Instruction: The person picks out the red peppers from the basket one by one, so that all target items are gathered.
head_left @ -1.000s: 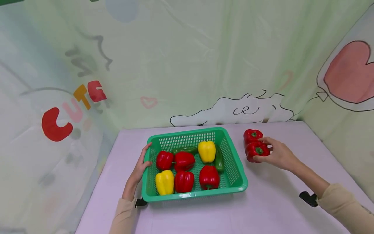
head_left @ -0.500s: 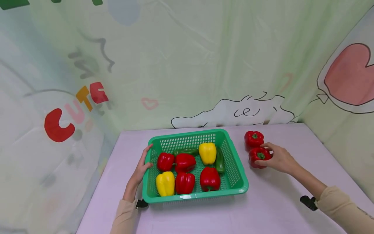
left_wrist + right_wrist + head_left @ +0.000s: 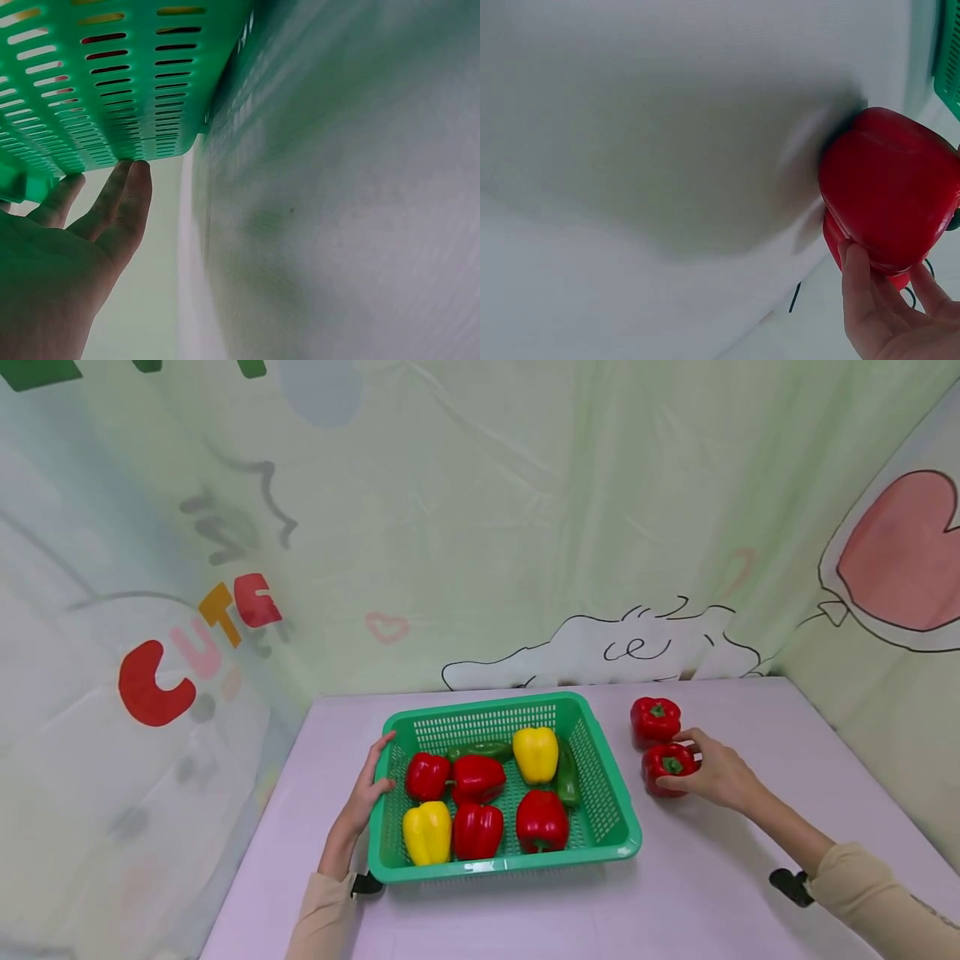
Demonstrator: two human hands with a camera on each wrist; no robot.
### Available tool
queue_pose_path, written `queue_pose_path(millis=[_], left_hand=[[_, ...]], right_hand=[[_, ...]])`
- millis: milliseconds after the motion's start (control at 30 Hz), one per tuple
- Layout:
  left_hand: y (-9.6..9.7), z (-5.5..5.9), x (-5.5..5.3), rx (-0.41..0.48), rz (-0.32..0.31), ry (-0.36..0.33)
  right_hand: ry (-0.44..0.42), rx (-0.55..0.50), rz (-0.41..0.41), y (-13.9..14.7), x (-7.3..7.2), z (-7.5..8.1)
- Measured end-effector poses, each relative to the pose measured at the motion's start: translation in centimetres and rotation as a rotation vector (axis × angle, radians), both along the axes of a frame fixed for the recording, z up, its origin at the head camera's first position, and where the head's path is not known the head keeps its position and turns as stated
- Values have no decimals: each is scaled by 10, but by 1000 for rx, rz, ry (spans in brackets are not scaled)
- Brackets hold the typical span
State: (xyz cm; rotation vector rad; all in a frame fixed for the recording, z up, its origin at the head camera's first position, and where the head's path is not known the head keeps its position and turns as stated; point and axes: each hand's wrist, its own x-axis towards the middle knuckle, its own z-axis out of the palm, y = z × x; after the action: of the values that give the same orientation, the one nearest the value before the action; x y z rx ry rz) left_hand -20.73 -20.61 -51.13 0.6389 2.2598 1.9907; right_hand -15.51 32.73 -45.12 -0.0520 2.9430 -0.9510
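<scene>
My right hand (image 3: 716, 770) holds a red bell pepper (image 3: 667, 765), thumb on its near side and fingers on its far side. The pepper stands on the table with its green stem up; in the right wrist view its glossy flank (image 3: 885, 180) sits low over the cloth. Right behind it is a second red bell pepper (image 3: 655, 720). My left hand (image 3: 363, 795) rests against the left end of the green basket (image 3: 510, 862), thumb and a fingertip at the rim. In the left wrist view, fairly straight fingers (image 3: 131, 206) touch its slotted outer wall (image 3: 142, 82).
Inside the basket lie several red bell peppers (image 3: 542, 821), a yellow one at the front left (image 3: 427, 833), another yellow one at the back (image 3: 536, 755), and long green peppers (image 3: 567, 774). A pale cloth covers the table (image 3: 517, 918); printed curtains (image 3: 480, 543) hang behind it.
My right hand has brought its red pepper slightly toward me and down onto the table, away from the other red pepper. The left hand stays on the basket.
</scene>
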Motion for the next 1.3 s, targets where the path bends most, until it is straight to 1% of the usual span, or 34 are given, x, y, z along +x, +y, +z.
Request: queue_pose_path(millis=[267,433,600,733,833,933,1000,1100,1200,1300], left_hand=[[0,2,-3,-8,7,7],[0,1,-3,-11,11,12],[1,1,-3,2,-1,19],[1,0,-2,11,-5,24],[1,-1,-1,6,-1,22],[1,-2,-1,1,-2,18],[1,-2,-1,0,-2,16],[1,-2,-1,5,-4,16],[0,-3,0,5,-5,15],[0,-4,0,8,-13,18]], right_hand=[[17,-19,-32,0,-1,-1],[13,-21,-32,1,-1,1],[17,6,-28,2,-2,7],[47,51,-32,4,-4,18],[80,86,-25,1,-9,31],[106,104,-8,-8,-14,48],[119,107,13,-20,-18,59],[143,94,75,-44,-24,74],[154,74,169,-73,-29,85],[132,82,285,-103,-37,91]])
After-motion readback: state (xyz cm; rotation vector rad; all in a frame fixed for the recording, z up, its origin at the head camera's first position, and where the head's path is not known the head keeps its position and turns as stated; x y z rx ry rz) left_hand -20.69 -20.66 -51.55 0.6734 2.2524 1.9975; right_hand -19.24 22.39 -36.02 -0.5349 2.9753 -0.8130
